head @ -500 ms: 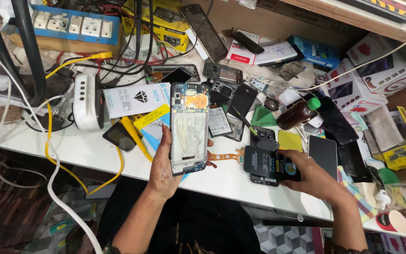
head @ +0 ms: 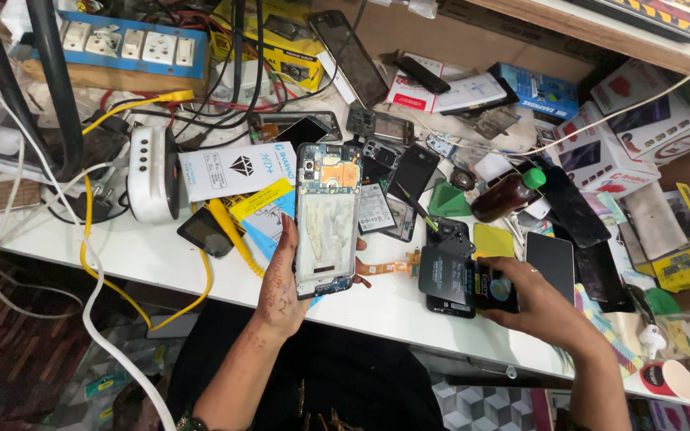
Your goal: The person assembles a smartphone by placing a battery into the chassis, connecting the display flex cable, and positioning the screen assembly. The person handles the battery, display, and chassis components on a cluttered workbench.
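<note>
Both hands' grip unchanged: left hand [head: 281, 283] on opened phone [head: 327, 219], right hand [head: 533, 299] on battery [head: 469, 281].

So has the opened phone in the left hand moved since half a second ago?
No, hardly at all. The opened phone in the left hand keeps its top edge just right of the white box with the diamond mark, as before.

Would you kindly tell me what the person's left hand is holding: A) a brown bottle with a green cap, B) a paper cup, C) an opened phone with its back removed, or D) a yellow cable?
C: the left hand grips the opened phone, its bare inner frame facing up.
</note>
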